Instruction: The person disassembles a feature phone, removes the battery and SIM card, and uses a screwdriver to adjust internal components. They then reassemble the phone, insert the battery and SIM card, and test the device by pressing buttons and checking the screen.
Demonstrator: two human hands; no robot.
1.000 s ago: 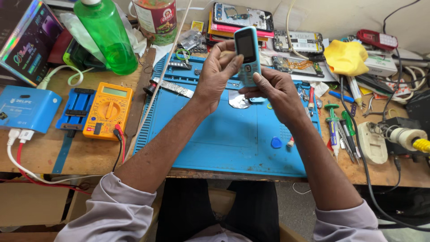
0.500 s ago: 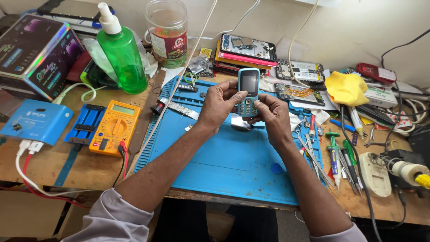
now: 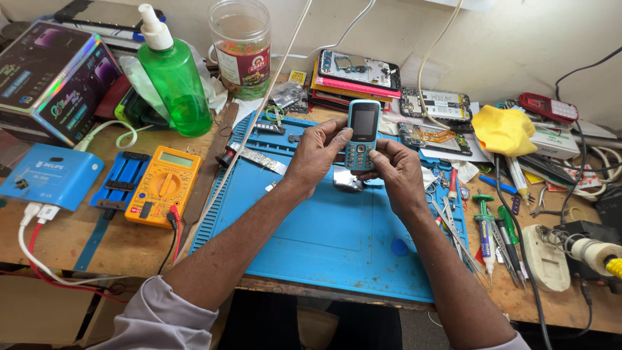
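Clutter lines the left of your bench: a blue box (image 3: 48, 176) with cables plugged in, a yellow multimeter (image 3: 162, 185) lying flat beside it, and a green pump bottle (image 3: 175, 84) standing upright behind them. Next comes the blue work mat (image 3: 311, 233), spread across the middle of the wooden table (image 3: 123, 243).

Your left hand (image 3: 317, 152) grips the small keypad phone (image 3: 363, 135) from its left edge, fingers curled around it, thumb at its side. You hold the phone upright above the far part of the mat, face toward you. Its shell is light blue, with a dark, unlit screen filling the upper half and a rounded navigation pad over rows of small keys below. Your right hand (image 3: 395, 170) cups the lower right of the phone, its thumb resting on the keypad.

Further right, loose screwdrivers (image 3: 486, 233) lie along the mat's edge, a crumpled yellow cloth (image 3: 504, 129) sits behind them, and a red phone (image 3: 547, 107) rests near the wall.
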